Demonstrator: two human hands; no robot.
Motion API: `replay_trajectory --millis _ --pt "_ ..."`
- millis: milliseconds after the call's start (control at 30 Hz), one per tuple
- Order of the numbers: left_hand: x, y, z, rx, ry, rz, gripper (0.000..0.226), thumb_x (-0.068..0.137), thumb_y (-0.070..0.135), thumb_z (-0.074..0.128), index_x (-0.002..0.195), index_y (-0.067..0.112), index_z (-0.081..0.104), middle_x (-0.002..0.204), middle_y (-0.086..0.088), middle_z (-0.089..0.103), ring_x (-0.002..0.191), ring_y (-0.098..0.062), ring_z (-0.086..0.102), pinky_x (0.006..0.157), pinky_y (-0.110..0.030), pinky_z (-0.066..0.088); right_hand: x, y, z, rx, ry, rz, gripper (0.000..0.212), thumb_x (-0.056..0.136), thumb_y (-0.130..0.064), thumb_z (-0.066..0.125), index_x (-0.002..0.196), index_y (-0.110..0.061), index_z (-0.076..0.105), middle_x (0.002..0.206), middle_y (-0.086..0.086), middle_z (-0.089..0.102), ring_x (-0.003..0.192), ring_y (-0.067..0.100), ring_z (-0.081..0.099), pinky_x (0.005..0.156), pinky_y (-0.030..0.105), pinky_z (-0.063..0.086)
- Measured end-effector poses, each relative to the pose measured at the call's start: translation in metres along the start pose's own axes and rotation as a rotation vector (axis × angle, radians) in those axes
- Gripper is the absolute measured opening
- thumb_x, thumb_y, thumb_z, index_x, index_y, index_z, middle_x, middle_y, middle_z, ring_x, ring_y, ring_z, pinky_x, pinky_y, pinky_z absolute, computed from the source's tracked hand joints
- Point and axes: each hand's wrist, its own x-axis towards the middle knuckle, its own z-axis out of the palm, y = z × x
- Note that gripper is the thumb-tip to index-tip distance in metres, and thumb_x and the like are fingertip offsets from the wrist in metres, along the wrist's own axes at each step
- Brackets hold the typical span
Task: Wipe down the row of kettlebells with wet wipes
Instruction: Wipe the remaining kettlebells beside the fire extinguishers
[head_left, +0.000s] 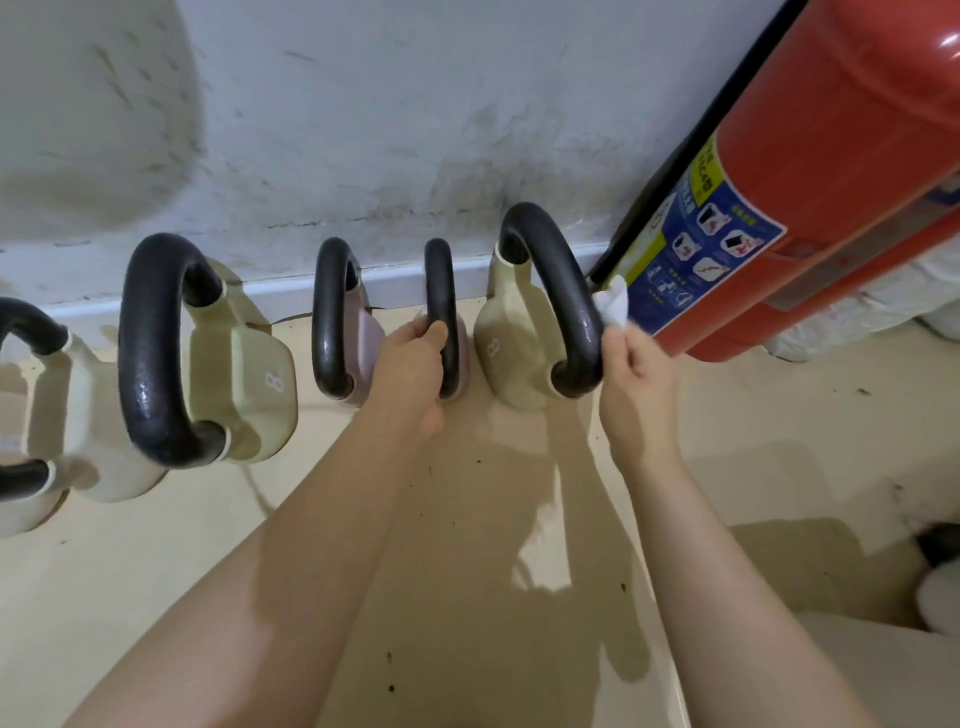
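Even indoor light, soft arm shadows on glossy floor (519, 519) below the grip; fisheye bending edges, slight blur.

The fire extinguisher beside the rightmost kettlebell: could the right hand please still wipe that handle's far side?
Probably yes: the right hand already holds the wet wipe between handle and fire extinguisher, though the gap looks narrow.

I saw a scuffed, stained white wall (363, 114) meeting a glossy beige floor (779, 415), with a red fire extinguisher (831, 156) leaning at right.
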Motion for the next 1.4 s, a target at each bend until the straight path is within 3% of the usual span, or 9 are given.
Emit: replay_trajectory --millis 267,400,500,600,667,767,867,1200,1400 --pt "0.006 0.006 0.007 0.085 0.049 0.028 0.029 0.094 0.018 0.046 0.121 0.009 0.052 0.093 -0.002 0.059 0.089 -0.018 0.055 0.076 -0.027 0.045 -0.001 -0.011 0.008 0.008 -0.098 0.116 0.042 0.097 -0.014 0.035 0.057 -0.019 0.026 0.056 -0.003 0.029 0.052 0.009 0.029 0.055 0.028 0.023" --pt "-0.007 -0.004 0.015 0.636 0.246 0.579 0.045 0.091 0.009 0.042 0.136 0.009 0.038 0.13 -0.009 0.049 0.118 -0.023 0.046 0.096 -0.021 0.032 -0.008 -0.01 0.013 -0.059 -0.105 0.065 0.043 0.099 -0.019 0.036 0.057 -0.017 0.026 0.055 -0.002 0.03 0.054 0.012 0.028 0.055 0.032 0.02" --pt "-0.021 -0.016 0.033 0.689 0.01 0.83 0.043 0.093 0.008 0.038 0.136 0.008 0.038 0.137 -0.011 0.045 0.125 -0.026 0.044 0.108 -0.033 0.031 -0.01 -0.009 0.009 -0.087 -0.03 0.029 0.034 0.098 -0.019 0.039 0.067 -0.006 0.047 0.064 0.005 0.045 0.061 0.016 0.038 0.058 0.03 0.025" --pt "-0.024 -0.027 0.042 0.684 -0.264 0.596 0.039 0.097 0.013 0.035 0.135 0.013 0.042 0.137 -0.006 0.05 0.126 -0.018 0.046 0.099 -0.015 0.029 -0.001 -0.013 0.003 -0.086 -0.025 -0.121 0.027 0.095 -0.011 0.041 0.111 0.001 0.058 0.102 0.012 0.063 0.095 0.021 0.055 0.08 0.026 0.038" --pt "-0.026 -0.03 0.043 0.515 -0.414 0.406 0.032 0.098 0.021 0.034 0.123 0.018 0.055 0.125 -0.004 0.06 0.117 -0.016 0.054 0.099 -0.023 0.038 0.002 -0.014 0.001 -0.139 -0.165 -0.25 0.037 0.096 -0.016 0.04 0.131 -0.007 0.05 0.132 0.011 0.055 0.121 0.015 0.048 0.096 0.012 0.032" --pt "-0.024 -0.027 0.04 0.153 -0.509 0.129 0.036 0.1 0.036 0.025 0.108 0.027 0.058 0.119 -0.002 0.063 0.113 -0.012 0.057 0.102 -0.029 0.041 -0.004 -0.001 -0.004 -0.329 -0.282 -0.552 0.045 0.098 -0.032 0.034 0.133 -0.007 0.047 0.146 0.011 0.039 0.135 0.019 0.032 0.112 0.021 0.025" --pt "-0.019 -0.027 0.036 0.037 -0.586 0.029 0.055 0.096 0.051 0.015 0.127 0.024 0.05 0.131 -0.003 0.057 0.119 -0.011 0.054 0.103 -0.027 0.041 -0.004 0.012 -0.006 -0.503 -0.296 -0.785 0.048 0.099 -0.034 0.027 0.126 -0.003 0.053 0.142 0.014 0.044 0.135 0.03 0.033 0.113 0.036 0.022" --pt "-0.017 -0.022 0.034 0.199 -0.628 0.007 0.064 0.094 0.055 0.012 0.134 0.021 0.047 0.137 0.0 0.054 0.127 -0.008 0.047 0.114 -0.031 0.028 -0.039 0.032 0.023 -0.477 -0.158 -0.653 0.048 0.1 -0.028 0.022 0.139 0.0 0.03 0.15 0.014 0.027 0.144 0.015 -0.003 0.118 0.032 0.01" --pt "-0.024 -0.025 0.033 0.234 -0.611 0.07 0.057 0.096 0.05 0.015 0.137 0.022 0.043 0.138 0.004 0.052 0.127 -0.006 0.046 0.111 -0.028 0.033 -0.033 0.011 0.028 -0.172 -0.118 -0.374 0.053 0.097 -0.022 0.027 0.145 -0.003 0.016 0.152 0.005 0.008 0.142 0.015 0.007 0.117 0.019 0.007"
